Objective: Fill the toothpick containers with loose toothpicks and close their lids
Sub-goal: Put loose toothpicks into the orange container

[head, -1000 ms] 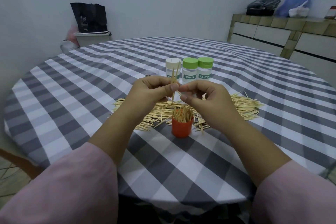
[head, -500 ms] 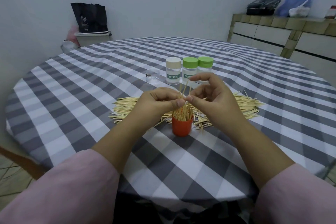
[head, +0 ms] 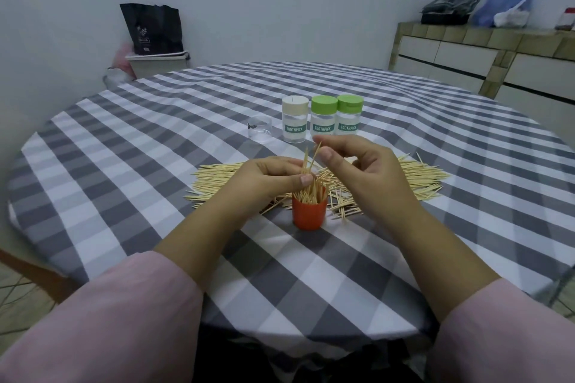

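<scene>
My left hand [head: 273, 179] has come down and pinches a few picks [head: 306, 165] over the red cup [head: 309, 213]. My right hand [head: 364, 171] just let go, fingers loose. Cup almost full

A person in pale pink long sleeves, seen from a head-worn camera.

The left sleeve [head: 102, 317] and right sleeve [head: 510, 336] are of a soft, plain pink cloth with no visible pattern, buttons or cuffs; both end partway along the forearms, leaving the wrists bare. The left hand [head: 267, 180] and right hand [head: 364, 165] show no rings, watch or gloves. Short, unpainted nails are visible on the thumbs.
</scene>
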